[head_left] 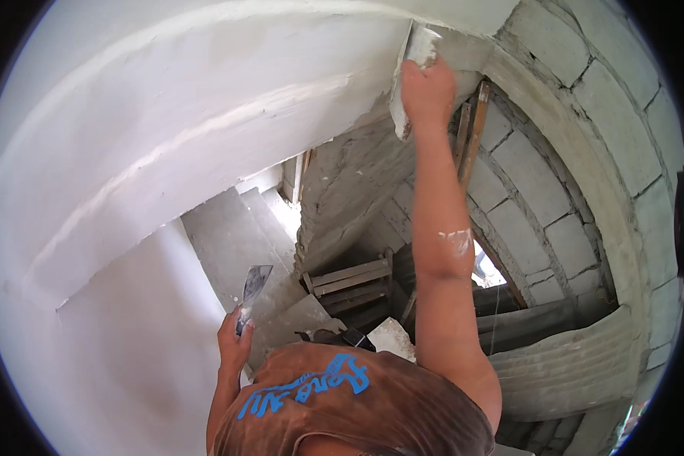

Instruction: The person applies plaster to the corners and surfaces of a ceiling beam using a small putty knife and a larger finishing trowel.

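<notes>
My right arm reaches up and forward. Its hand (432, 95) is closed round a wide plastering knife (399, 106), whose long blade lies along the edge of the white plastered surface (243, 99). White plaster clings to the top of that tool, and a smear of it marks my forearm. Lower and to the left, my left hand (234, 342) grips a small putty knife (257, 281) by its handle, with the metal blade pointing upward. It is held away from the wall. How much plaster is on the wide blade's far face is hidden.
Bare block wall (536, 182) with a curved concrete edge (585, 144) stands at the right. Timber props (475, 133) lean behind my arm. Below lie concrete steps (235, 228), a slatted wooden piece (351, 277) and a rough concrete underside (357, 178).
</notes>
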`<state>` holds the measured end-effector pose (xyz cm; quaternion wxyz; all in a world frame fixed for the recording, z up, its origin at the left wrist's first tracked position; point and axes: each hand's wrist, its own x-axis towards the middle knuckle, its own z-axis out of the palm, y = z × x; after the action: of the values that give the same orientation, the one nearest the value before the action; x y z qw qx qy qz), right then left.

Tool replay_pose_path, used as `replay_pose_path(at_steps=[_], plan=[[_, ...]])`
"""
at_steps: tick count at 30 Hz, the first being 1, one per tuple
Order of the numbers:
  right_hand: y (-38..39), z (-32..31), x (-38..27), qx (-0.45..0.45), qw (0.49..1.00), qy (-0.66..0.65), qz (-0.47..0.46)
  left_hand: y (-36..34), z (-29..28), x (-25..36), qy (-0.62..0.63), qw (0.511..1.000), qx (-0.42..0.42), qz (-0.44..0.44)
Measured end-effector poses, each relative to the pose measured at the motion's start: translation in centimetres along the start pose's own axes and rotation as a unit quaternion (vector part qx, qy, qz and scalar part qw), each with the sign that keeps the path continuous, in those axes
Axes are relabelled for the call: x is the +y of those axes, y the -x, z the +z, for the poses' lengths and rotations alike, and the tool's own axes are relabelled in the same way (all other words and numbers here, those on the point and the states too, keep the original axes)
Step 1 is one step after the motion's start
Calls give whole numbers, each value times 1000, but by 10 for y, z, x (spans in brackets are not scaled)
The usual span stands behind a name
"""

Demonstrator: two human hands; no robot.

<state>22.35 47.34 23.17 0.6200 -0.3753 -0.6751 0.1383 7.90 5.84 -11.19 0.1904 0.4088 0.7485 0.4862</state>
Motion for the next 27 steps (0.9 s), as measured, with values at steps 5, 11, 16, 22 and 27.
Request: replay_pose_path(at_steps=[5,11,16,22,27], plan=[[51,26,-31,-46,995,76,33,9,4,-12,7,1000,15,8],[123,6,-31,-166,983,14,-75,-36,26,0,119,990,-22,-65],[163,-64,-2,-344,849,-376,136,-82,23,74,300,933,-143,-135],[201,-78,31,-387,847,-290,-222,-96,12,123,360,897,-212,-145],[231,-81,25,-430,829,-126,-334,-92,-1,118,432,849,-223,-207]])
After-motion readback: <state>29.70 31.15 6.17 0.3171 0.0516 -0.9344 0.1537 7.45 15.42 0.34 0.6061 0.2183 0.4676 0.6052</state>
